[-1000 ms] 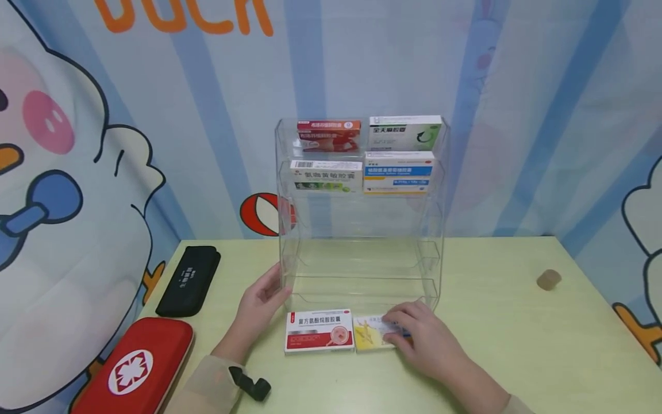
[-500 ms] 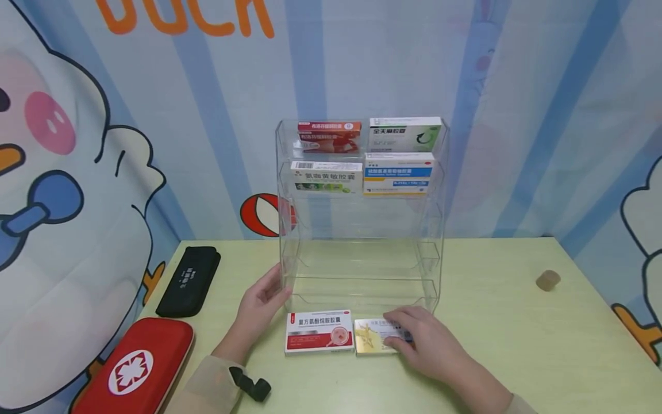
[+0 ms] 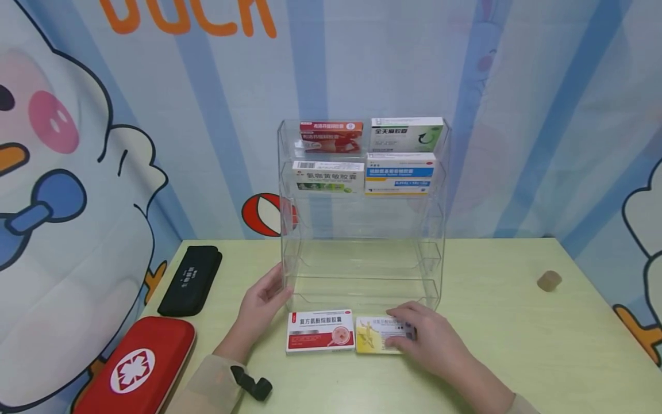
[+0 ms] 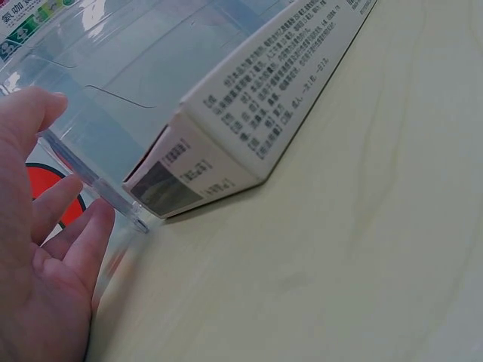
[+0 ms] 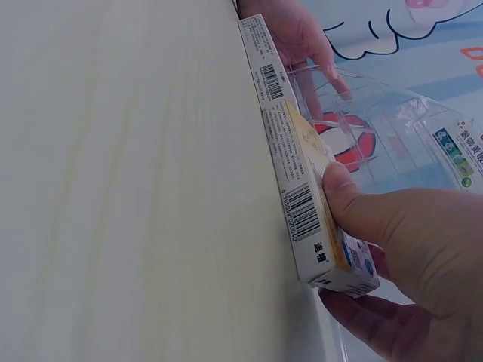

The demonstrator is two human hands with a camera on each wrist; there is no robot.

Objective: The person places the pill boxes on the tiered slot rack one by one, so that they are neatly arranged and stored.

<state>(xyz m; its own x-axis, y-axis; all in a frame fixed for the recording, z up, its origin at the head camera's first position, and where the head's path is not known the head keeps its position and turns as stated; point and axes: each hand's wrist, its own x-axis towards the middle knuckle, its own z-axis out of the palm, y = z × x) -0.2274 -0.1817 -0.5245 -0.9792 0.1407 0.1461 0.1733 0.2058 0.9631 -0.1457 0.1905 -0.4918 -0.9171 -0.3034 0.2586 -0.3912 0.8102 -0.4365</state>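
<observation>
A clear plastic display rack (image 3: pixel 362 286) stands on the table. My left hand (image 3: pixel 261 299) holds its lower left side, with the thumb in front and the fingers on the outside. Before the rack lies a red-and-white medicine box (image 3: pixel 320 340). To its right is a yellow-and-white medicine box (image 3: pixel 371 334), end to end with it. My right hand (image 3: pixel 431 339) grips this box at its right end; in the right wrist view the thumb (image 5: pixel 341 188) lies on its printed face, and other fingers are partly hidden behind the box.
Upper tiers hold a red box (image 3: pixel 332 138), a white-and-green box (image 3: pixel 405 135), a white box (image 3: pixel 328 177) and a blue-striped box (image 3: pixel 400 173). At left lie a black case (image 3: pixel 189 280) and a red case (image 3: pixel 135 365). A small brown cylinder (image 3: pixel 549 280) stands at right.
The yellow-and-white box shifted slightly toward me, then slightly back toward the rack, still in my right hand. My left hand keeps its place on the rack.
</observation>
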